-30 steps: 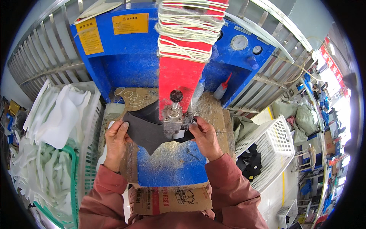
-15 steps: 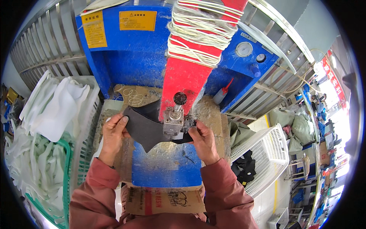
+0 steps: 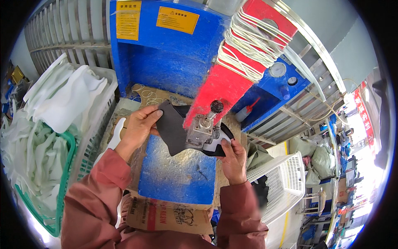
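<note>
A dark grey piece of sheet material (image 3: 172, 130) with pointed corners is stretched between my hands, passing under the metal head (image 3: 201, 135) of a machine. My left hand (image 3: 139, 128) pinches its left edge between thumb and fingers. On the other side of the head, my right hand (image 3: 234, 159) grips the right end, where a white face (image 3: 220, 139) and a black border show. The head covers the middle of the piece. A black knob (image 3: 216, 106) and a spring top the head, which sits at the lower end of a red arm (image 3: 226, 87).
A dusty blue plate (image 3: 178, 174) lies below the piece. White shaped pieces fill a crate (image 3: 108, 79) and a green-rimmed basket (image 3: 68, 203) at left. At right stands a white crate (image 3: 290, 178) with dark pieces. A red-tipped bottle (image 3: 244, 112) stands behind the head.
The whole view has tilted, so the machine now slants and sits farther right. The right end of the piece now shows much more of its white face near my right hand. Both hands keep their hold.
</note>
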Available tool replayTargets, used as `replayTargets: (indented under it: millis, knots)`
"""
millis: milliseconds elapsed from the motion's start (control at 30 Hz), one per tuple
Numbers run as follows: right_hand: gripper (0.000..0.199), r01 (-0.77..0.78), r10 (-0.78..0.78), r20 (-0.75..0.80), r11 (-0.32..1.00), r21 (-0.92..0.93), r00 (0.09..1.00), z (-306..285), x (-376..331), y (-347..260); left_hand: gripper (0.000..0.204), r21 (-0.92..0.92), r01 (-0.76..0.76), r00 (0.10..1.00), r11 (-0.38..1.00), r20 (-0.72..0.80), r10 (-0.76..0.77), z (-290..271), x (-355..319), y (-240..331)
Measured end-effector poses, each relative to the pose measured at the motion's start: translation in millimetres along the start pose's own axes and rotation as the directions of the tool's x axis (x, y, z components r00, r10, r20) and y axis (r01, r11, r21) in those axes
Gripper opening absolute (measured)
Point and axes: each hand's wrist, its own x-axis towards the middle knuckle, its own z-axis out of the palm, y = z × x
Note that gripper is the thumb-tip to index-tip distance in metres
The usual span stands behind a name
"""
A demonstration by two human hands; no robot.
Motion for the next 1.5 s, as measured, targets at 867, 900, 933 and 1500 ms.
replayTargets:
  millis: [867, 900, 933, 1500]
  knots:
    - [0.008, -0.052, 0.054, -0.03, 0.995, 0.085, 0.998, -28, 5, 0, 0.029, -0.042, 0.088, 0.988, 0.995, 0.128, -0.082, 22, 13, 7]
    - [0.009, -0.064, 0.066, -0.012, 0.991, 0.115, 0.998, -28, 5, 0, 0.028, -0.046, 0.109, 0.987, 0.993, 0.124, -0.103, 21, 13, 8]
    - [0.01, -0.085, 0.088, -0.033, 0.992, 0.093, 0.996, -28, 5, 1, 0.027, -0.055, 0.121, 0.986, 0.991, 0.125, -0.114, 21, 13, 8]
    - [0.008, -0.258, 0.263, -0.069, 0.964, 0.068, 0.962, -45, -6, 24, 0.014, -0.321, 0.257, 0.966, 0.912, 0.104, -0.236, 28, 11, -13]
